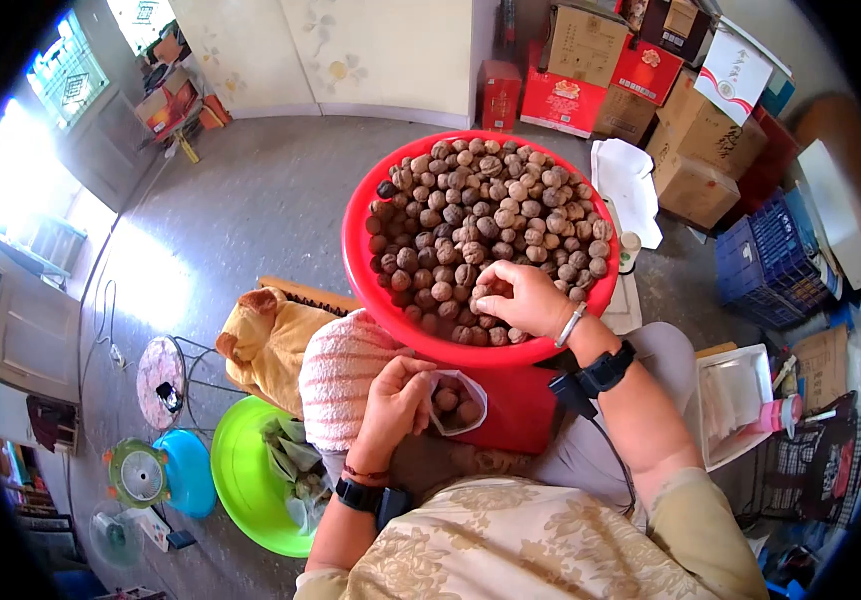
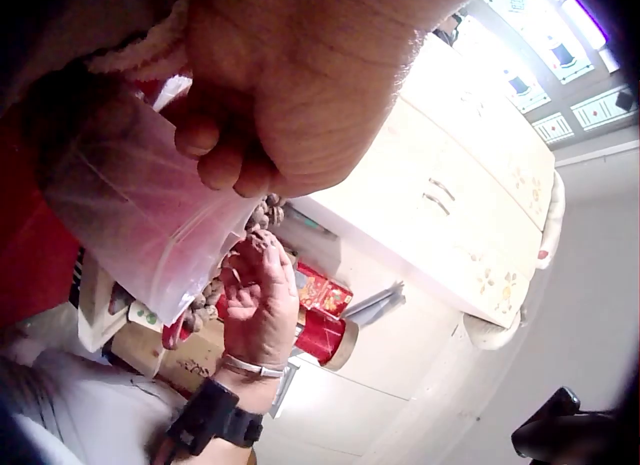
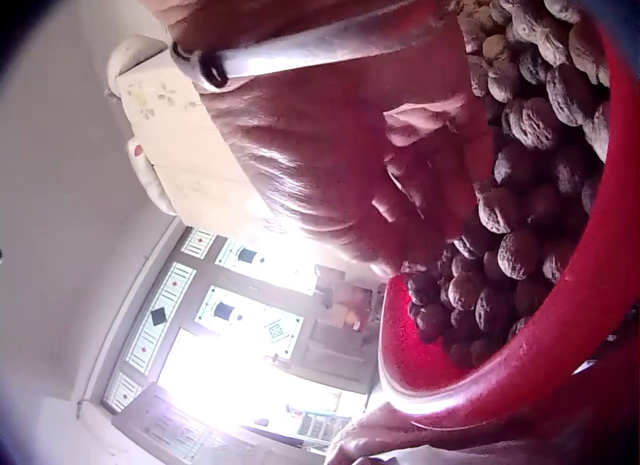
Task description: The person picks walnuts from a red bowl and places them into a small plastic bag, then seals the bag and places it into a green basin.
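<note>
A red basin [image 1: 470, 354] heaped with walnuts [image 1: 470, 215] stands in front of the person. The right hand [image 1: 525, 298] is at its near side, fingers curled around a walnut [image 1: 482, 292] at the fingertips. In the left wrist view this hand [image 2: 262, 295] shows palm side, beyond the bag. The left hand [image 1: 391, 405] pinches the rim of a clear plastic bag [image 1: 473, 421] that holds several walnuts, below the basin's near rim. From the left wrist, the left hand [image 2: 290, 95] grips the bag [image 2: 150, 215] from above. The right wrist view shows the right hand [image 3: 350, 155] over the walnuts.
A striped towel [image 1: 350, 375] lies left of the bag. Further left are a green basin [image 1: 240, 490], a blue basin [image 1: 188, 470] and a small fan [image 1: 138, 474]. Cardboard boxes [image 1: 700, 150] and a blue crate [image 1: 765, 265] stand at the right, near a white tray [image 1: 735, 400].
</note>
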The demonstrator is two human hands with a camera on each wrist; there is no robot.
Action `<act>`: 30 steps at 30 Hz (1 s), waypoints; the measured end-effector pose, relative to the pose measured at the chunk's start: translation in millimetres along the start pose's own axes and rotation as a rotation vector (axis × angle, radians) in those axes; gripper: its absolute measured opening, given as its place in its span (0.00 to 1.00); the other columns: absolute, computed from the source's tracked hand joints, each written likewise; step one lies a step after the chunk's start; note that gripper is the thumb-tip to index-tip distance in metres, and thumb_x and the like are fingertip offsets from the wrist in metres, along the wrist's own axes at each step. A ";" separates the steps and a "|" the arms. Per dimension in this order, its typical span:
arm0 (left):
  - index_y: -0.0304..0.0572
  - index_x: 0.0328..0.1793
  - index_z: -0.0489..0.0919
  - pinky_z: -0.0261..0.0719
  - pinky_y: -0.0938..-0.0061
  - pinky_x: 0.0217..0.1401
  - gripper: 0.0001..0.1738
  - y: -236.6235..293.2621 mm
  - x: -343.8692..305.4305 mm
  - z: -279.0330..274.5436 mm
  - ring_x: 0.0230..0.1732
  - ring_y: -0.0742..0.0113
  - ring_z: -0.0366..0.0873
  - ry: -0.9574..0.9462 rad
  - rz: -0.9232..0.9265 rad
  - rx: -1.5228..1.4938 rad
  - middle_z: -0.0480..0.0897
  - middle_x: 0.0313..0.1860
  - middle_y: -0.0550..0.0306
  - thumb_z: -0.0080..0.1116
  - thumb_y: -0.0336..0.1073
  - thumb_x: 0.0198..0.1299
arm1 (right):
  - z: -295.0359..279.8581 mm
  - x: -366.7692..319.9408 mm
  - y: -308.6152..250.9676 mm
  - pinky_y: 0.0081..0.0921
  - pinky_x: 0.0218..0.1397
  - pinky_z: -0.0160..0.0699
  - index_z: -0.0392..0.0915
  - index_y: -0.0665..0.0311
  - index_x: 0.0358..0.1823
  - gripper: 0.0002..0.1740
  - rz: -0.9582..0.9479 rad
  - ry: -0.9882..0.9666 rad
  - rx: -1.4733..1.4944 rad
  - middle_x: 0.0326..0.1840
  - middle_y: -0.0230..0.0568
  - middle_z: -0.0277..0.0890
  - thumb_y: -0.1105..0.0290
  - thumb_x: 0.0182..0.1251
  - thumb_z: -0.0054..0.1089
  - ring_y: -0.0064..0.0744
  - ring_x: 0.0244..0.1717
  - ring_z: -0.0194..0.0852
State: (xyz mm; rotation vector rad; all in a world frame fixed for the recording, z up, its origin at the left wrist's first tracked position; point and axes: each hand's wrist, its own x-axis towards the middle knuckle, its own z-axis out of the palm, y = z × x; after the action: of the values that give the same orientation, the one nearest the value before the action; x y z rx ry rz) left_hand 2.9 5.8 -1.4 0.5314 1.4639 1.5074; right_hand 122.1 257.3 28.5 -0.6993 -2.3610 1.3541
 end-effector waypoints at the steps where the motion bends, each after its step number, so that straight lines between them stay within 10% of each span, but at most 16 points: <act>1: 0.37 0.53 0.77 0.64 0.82 0.13 0.07 -0.5 0.4 0.0 0.12 0.77 0.68 -0.005 0.002 -0.008 0.75 0.17 0.64 0.53 0.33 0.77 | -3.5 -5.6 -14.2 0.31 0.49 0.84 0.83 0.65 0.45 0.15 0.046 -0.086 0.042 0.38 0.42 0.87 0.65 0.62 0.72 0.31 0.40 0.86; 10: 0.37 0.52 0.77 0.64 0.83 0.13 0.07 -3.7 4.2 1.7 0.12 0.77 0.69 0.018 -0.003 0.009 0.76 0.18 0.63 0.53 0.33 0.77 | 0.3 -29.0 -44.0 0.28 0.52 0.83 0.84 0.65 0.43 0.13 0.000 -0.519 0.212 0.39 0.38 0.87 0.62 0.68 0.72 0.27 0.43 0.85; 15: 0.37 0.52 0.77 0.64 0.82 0.13 0.07 -0.4 1.8 2.2 0.12 0.77 0.69 0.006 -0.004 -0.010 0.76 0.19 0.64 0.53 0.32 0.77 | 1.6 -11.4 -23.9 0.30 0.42 0.83 0.85 0.65 0.40 0.14 0.025 -0.075 0.038 0.32 0.45 0.87 0.60 0.66 0.72 0.30 0.34 0.86; 18: 0.37 0.53 0.77 0.64 0.82 0.13 0.07 -1.7 2.3 1.1 0.12 0.77 0.69 0.003 -0.006 -0.002 0.75 0.19 0.64 0.53 0.32 0.77 | -0.6 1.8 3.3 0.42 0.44 0.83 0.82 0.64 0.39 0.09 -0.045 0.207 -0.321 0.34 0.47 0.85 0.66 0.64 0.67 0.48 0.39 0.85; 30: 0.38 0.53 0.77 0.65 0.83 0.13 0.07 -1.1 0.5 -3.2 0.13 0.78 0.70 -0.018 -0.024 -0.008 0.76 0.19 0.65 0.55 0.34 0.77 | 17.7 22.3 31.0 0.50 0.67 0.68 0.80 0.57 0.48 0.16 -0.143 0.221 -0.854 0.55 0.42 0.80 0.61 0.60 0.66 0.49 0.60 0.74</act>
State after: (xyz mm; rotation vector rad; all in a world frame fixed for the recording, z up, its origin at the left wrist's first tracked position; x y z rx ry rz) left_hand 0.4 4.4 -3.2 0.5195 1.4444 1.4853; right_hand 102.5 270.6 -6.2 -0.8047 -2.6809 0.1392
